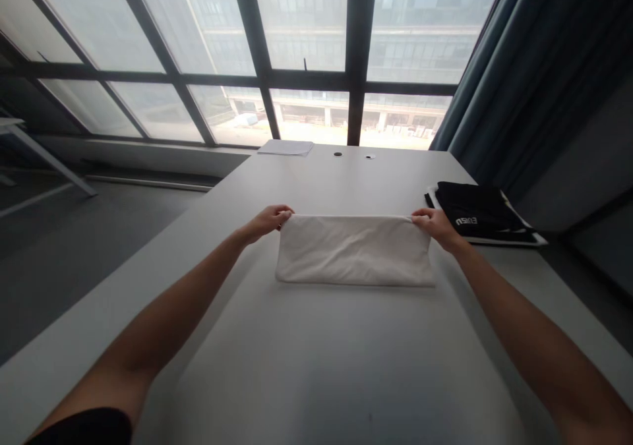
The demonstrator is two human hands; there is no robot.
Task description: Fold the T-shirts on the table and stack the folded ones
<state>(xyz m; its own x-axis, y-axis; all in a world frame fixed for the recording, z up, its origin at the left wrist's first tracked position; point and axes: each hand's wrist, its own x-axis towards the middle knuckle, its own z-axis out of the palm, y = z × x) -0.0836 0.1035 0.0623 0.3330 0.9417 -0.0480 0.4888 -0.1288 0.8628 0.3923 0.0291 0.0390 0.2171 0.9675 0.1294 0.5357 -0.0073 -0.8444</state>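
A white, faintly creamy cloth (355,250) lies in front of the person at the centre of the view, over the worktop (356,353), in a neat rectangle clearly wider from side to side than from front to back. Its edge toward 12 o'clock runs almost straight between the two hands and catches the light as a pale line. The edge toward 6 o'clock is a little longer, dips slightly toward its right end and has a thin shadow beneath it. The corner at about 8 o'clock is softly rounded, the one at about 4 o'clock more pointed. The surface is plain and matte, with shallow creases slanting across the middle and toward the right, and smoother areas around them. The left hand (267,223) has its fingers pinched on the corner at 10 o'clock; the right hand (439,226) has its fingers closed on the far edge near the corner at 2 o'clock. Whether that far edge is raised off the worktop, I cannot tell. Just beyond the right hand, between 2 and 3 o'clock from the cloth, sits a stack of folded black and white clothes (475,207) with pale lettering on the black top piece. Well apart from the cloth, near 11 o'clock, white paper (285,148) lies at the worktop's far edge.
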